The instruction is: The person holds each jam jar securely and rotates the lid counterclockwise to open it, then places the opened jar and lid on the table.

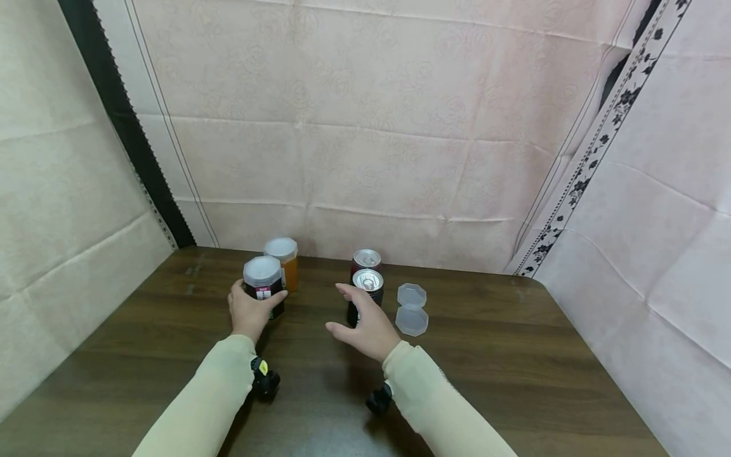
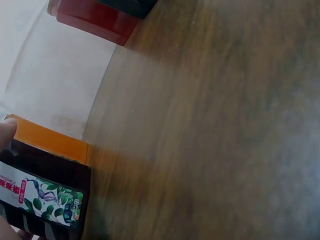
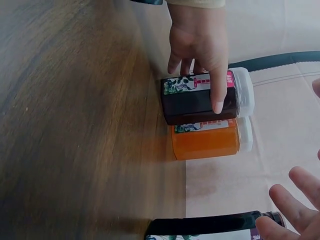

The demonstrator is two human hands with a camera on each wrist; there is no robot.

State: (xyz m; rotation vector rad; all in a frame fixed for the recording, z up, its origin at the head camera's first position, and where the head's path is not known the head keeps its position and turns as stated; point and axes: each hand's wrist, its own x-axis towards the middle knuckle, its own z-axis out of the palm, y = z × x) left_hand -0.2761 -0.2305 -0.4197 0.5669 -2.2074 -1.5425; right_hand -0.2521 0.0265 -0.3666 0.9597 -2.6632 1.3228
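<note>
My left hand (image 1: 250, 315) grips a dark jar (image 3: 197, 106) with a white lid and a leaf-patterned label, its thumb on the near side. Just behind that jar stands an orange jar (image 1: 291, 274), also white-lidded. To the right, my right hand (image 1: 368, 327) reaches out with thumb and fingers spread, beside a black jar (image 1: 368, 280) with a silver pull-tab top. Whether its fingertips touch this jar I cannot tell. A dark red jar (image 2: 95, 20) with the same silver top stands behind the black one. All the jars are upright.
Two translucent eight-sided lids, a far lid (image 1: 412, 294) and a near lid (image 1: 412, 321), lie right of the silver-topped jars. The brown wooden table (image 1: 502, 381) ends at a pale cloth backdrop (image 1: 371, 165), with cloth on both sides too.
</note>
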